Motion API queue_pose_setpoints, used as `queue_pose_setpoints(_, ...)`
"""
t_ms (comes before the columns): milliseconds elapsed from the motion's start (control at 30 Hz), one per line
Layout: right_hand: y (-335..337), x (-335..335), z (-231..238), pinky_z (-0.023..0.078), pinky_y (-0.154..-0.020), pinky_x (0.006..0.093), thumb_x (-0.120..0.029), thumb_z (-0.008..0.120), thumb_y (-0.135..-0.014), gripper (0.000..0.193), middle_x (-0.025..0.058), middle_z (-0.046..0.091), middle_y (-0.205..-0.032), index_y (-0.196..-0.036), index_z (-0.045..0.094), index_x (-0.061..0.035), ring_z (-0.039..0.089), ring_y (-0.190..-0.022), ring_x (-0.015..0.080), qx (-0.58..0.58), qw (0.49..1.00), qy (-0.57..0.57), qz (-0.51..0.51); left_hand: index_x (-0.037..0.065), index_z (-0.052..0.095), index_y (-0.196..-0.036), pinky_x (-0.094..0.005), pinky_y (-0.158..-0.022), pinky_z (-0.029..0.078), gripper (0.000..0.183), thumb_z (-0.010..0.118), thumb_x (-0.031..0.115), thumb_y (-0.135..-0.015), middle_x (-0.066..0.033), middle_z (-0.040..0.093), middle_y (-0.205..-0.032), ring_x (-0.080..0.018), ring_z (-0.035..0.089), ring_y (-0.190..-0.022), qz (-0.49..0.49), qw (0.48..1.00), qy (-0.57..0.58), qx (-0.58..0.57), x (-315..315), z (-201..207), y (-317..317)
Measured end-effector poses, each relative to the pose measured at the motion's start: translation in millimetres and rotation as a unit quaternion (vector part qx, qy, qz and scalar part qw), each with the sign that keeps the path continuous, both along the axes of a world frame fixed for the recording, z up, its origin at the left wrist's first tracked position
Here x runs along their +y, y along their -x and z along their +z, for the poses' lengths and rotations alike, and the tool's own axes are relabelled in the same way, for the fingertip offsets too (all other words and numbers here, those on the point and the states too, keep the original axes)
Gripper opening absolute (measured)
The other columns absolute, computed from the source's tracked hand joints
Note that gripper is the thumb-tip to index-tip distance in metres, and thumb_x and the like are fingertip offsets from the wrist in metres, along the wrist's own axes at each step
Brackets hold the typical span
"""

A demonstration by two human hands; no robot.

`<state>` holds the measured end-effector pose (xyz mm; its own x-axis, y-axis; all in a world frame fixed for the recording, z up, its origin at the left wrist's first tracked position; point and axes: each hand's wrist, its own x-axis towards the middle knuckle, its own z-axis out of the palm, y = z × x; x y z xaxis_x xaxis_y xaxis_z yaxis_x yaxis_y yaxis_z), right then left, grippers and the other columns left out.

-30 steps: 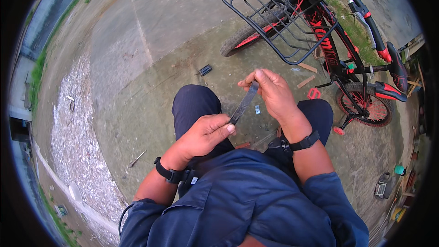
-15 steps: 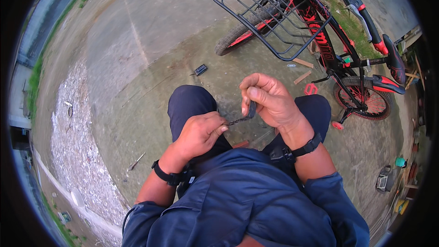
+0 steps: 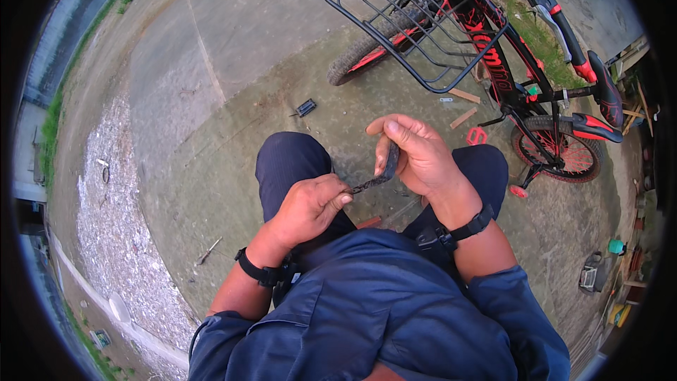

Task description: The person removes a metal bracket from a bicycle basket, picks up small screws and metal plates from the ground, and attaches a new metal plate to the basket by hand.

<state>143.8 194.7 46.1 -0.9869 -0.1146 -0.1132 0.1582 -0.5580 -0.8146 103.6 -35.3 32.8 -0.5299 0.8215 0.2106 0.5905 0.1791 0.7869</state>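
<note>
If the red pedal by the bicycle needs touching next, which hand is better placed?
Right, I'd judge. The right hand is clearly nearer the red pedal; the left hand is farther off to the left. Both hold the dark strip, so the right would likely have to release it first.

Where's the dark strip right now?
In the head view, the dark strip sits just right of the picture's centre, spanning the two hands: the left hand grips its lower end, the right hand its upper end.
</note>
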Motion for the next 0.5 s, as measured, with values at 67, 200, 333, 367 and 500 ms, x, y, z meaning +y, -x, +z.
queue_pose_setpoints(67,0.7,3.4,-4.8,0.046,-0.054,0.0216,-0.030,0.053,-0.097,0.034,0.0025,0.061,-0.077,-0.115,0.058,-0.0014,0.059,-0.058,0.0093,-0.010,0.999,-0.043,-0.016,0.003,0.061,-0.085,-0.0378,-0.060,0.047,0.008,0.061,0.011,-0.088,-0.0119,0.056,-0.075,-0.0321,0.059,-0.069,0.005,1.000,0.005,0.008,-0.1,3.2,1.8)
queue_pose_setpoints(200,-8.3,10.3,21.1,0.042,-0.051,0.0183,-0.023,0.060,-0.093,0.031,-0.0023,0.057,-0.077,-0.117,0.058,-0.0033,0.057,-0.058,0.0053,-0.014,0.982,-0.187,0.029,0.004,0.062,-0.085,-0.0394,-0.059,0.047,0.009,0.064,0.013,-0.085,-0.0111,0.058,-0.076,-0.0325,0.059,-0.069,0.051,0.988,0.068,0.132,-3.1,17.8,9.6)
queue_pose_setpoints(333,-16.0,19.3,23.5,0.045,-0.055,0.0200,-0.016,0.063,-0.090,0.039,0.0017,0.060,-0.082,-0.125,0.054,-0.0016,0.059,-0.066,0.0071,0.030,0.965,-0.259,0.016,0.005,0.062,-0.084,-0.0398,-0.059,0.047,0.016,0.068,0.019,-0.081,-0.0095,0.060,-0.077,-0.0320,0.061,-0.070,0.086,0.973,0.095,0.194,-3.2,32.6,14.6)
queue_pose_setpoints(367,-17.3,19.1,24.9,0.045,-0.056,0.0204,-0.011,0.064,-0.088,0.040,0.0011,0.060,-0.084,-0.126,0.054,-0.0021,0.058,-0.067,0.0069,0.031,0.961,-0.274,0.004,0.004,0.062,-0.084,-0.0395,-0.058,0.047,0.017,0.069,0.019,-0.080,-0.0095,0.060,-0.077,-0.0322,0.061,-0.070,0.097,0.976,0.079,0.176,-3.5,33.0,15.0)
queue_pose_setpoints(500,-17.4,15.7,13.0,0.048,-0.059,0.0245,-0.001,0.063,-0.085,0.044,0.0033,0.062,-0.085,-0.128,0.056,-0.0065,0.060,-0.068,0.0106,0.107,0.909,-0.392,-0.089,0.003,0.060,-0.085,-0.0343,-0.060,0.045,0.020,0.070,0.020,-0.084,-0.0102,0.058,-0.074,-0.0244,0.057,-0.067,0.095,0.994,0.051,-0.012,-4.3,32.2,10.3)
